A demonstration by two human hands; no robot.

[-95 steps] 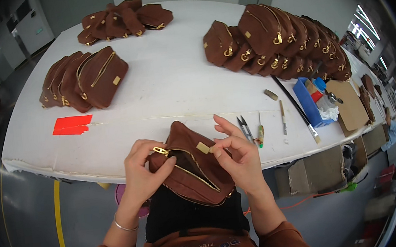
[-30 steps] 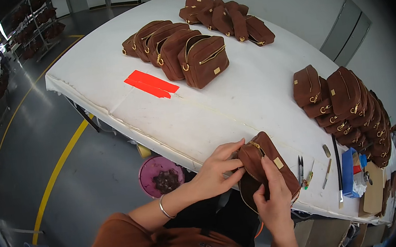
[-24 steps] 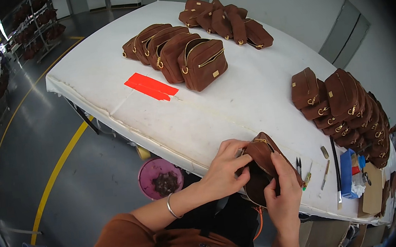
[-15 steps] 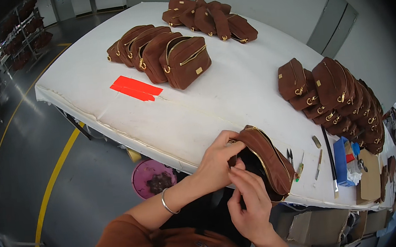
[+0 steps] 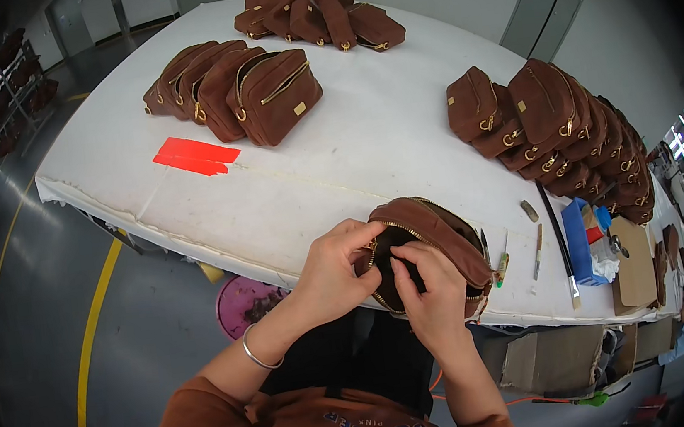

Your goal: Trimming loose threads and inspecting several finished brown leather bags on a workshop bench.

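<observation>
both hands are gripping one brown pouch (image 5: 432, 241) at the near edge of the white table (image 5: 367, 136), just in front of the person's chest: the left hand (image 5: 335, 268) is pinching the rim of its unzipped mouth, and the right hand (image 5: 429, 292) is closing around the lower edge with the fingertips pressing into the dark opening. the pouch is hanging partly over the table edge, so i am judging that a loosened grip could be letting it slide off toward the pink bin (image 5: 243, 303) on the floor below. the gold zipper (image 5: 379, 247) is sitting right by the fingers, and its teeth could be catching on skin or on the lining if either hand is pulling hard. small tools (image 5: 502, 267) are lying just beside the pouch and could be getting knocked by a swing of it. the inside of the pouch is reading only as a dark hollow, the fingertips are disappearing into it, and the pouch's far side is facing away.
</observation>
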